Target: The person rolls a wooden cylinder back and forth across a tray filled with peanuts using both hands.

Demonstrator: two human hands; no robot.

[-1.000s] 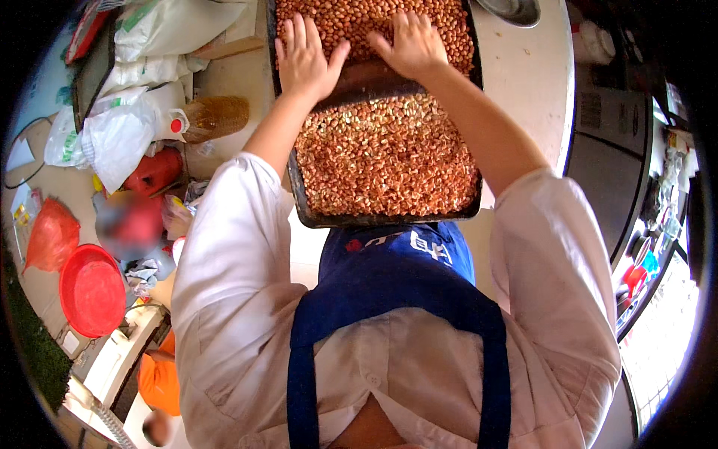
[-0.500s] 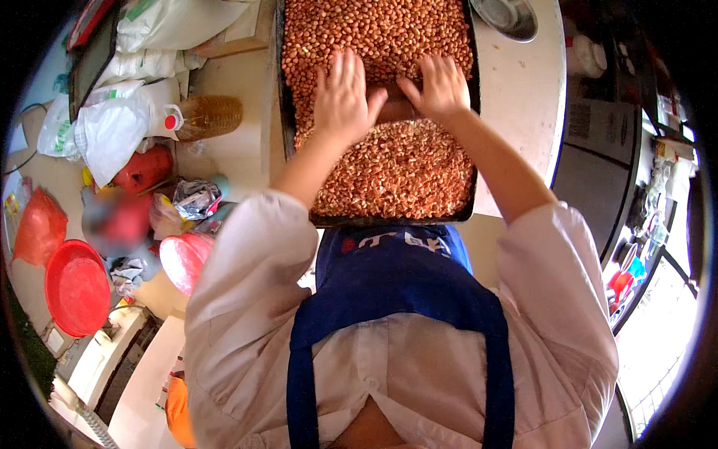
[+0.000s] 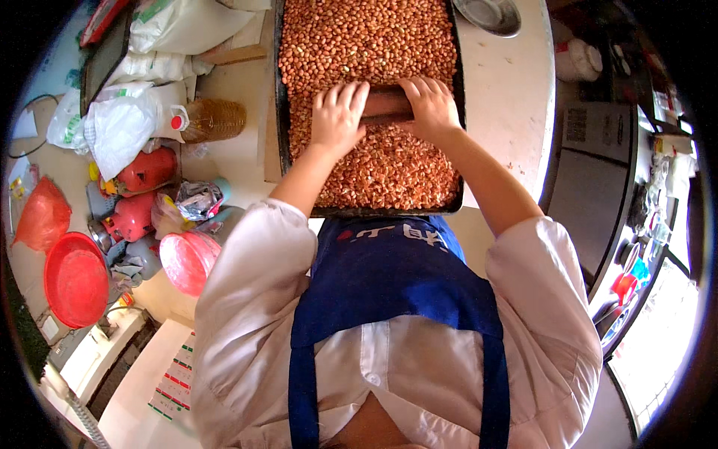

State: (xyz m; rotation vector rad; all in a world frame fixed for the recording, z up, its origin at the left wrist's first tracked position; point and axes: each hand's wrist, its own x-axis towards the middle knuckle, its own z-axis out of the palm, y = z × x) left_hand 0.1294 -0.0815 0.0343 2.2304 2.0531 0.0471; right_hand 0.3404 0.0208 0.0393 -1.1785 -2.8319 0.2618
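My left hand (image 3: pixel 338 123) and my right hand (image 3: pixel 434 112) lie over the two ends of a brown rolling pin (image 3: pixel 387 105), which sits crosswise on the nuts in a deep black tray (image 3: pixel 283 97). My fingers bend over the far side of the pin, close together on each hand, and my left thumb lies along its near side. A bare stretch of brown shows between my hands; how far my fingertips reach beneath it, I cannot tell.

Beyond the pin, the tray is spread with whole reddish-brown peanuts (image 3: pixel 366 41). On my side of it lie crushed peanuts (image 3: pixel 393 176), broken small, with pale insides showing among the red skins. The tray's near end is just in front of my blue apron (image 3: pixel 396 277), and my forearms reach in from either side out of loose, pale sleeves.

The tray rests on a pale table (image 3: pixel 516 112), with a round metal bowl (image 3: pixel 493 16) near its far right corner. Off to my left are a bottle of amber liquid (image 3: pixel 217 121) with a red cap, lying on its side in my view, and a white plastic bag (image 3: pixel 120 127). Nearer me on that side are a red basin (image 3: pixel 75 280) and a pinkish one (image 3: pixel 189 262).
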